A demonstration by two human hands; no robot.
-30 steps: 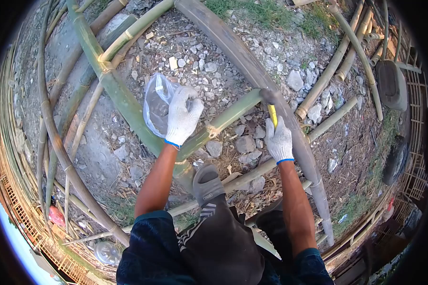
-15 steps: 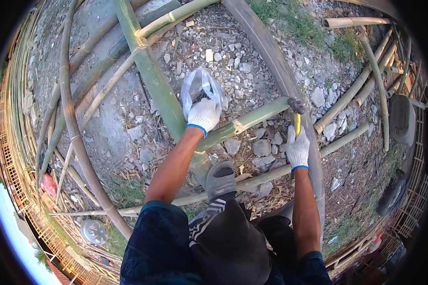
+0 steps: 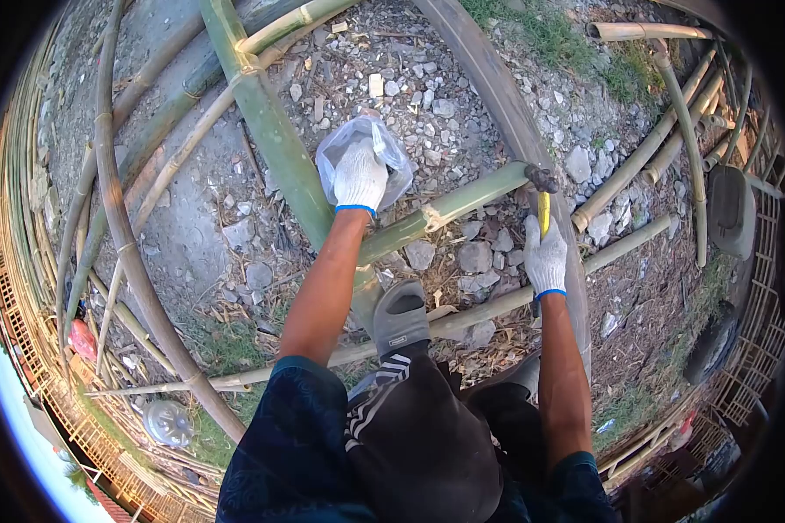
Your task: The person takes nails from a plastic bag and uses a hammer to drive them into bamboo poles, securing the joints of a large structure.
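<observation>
My left hand (image 3: 360,179), in a white knit glove with a blue cuff, reaches into a clear plastic bag (image 3: 394,157). The fingers are down inside the bag, so their grip and the contents are hidden. The bag is beside a thick green bamboo pole (image 3: 283,144). My right hand (image 3: 546,260), gloved the same way, is closed around the yellow handle of a hammer (image 3: 544,213). The dark hammer head is at the end of a shorter green bamboo piece (image 3: 462,203), beside a dark weathered pole (image 3: 506,100).
A thin bamboo pole (image 3: 471,321) crosses near my sandalled foot (image 3: 402,318). More bamboo poles (image 3: 118,209) lean at the left, and cut lengths (image 3: 654,161) lie at the right. Rubble (image 3: 475,257) covers the ground. A clear plastic bottle (image 3: 167,424) lies at the lower left.
My left hand has moved slightly left and up, deeper into the bag, whose mouth has widened. My right hand still grips the hammer in nearly the same place.
</observation>
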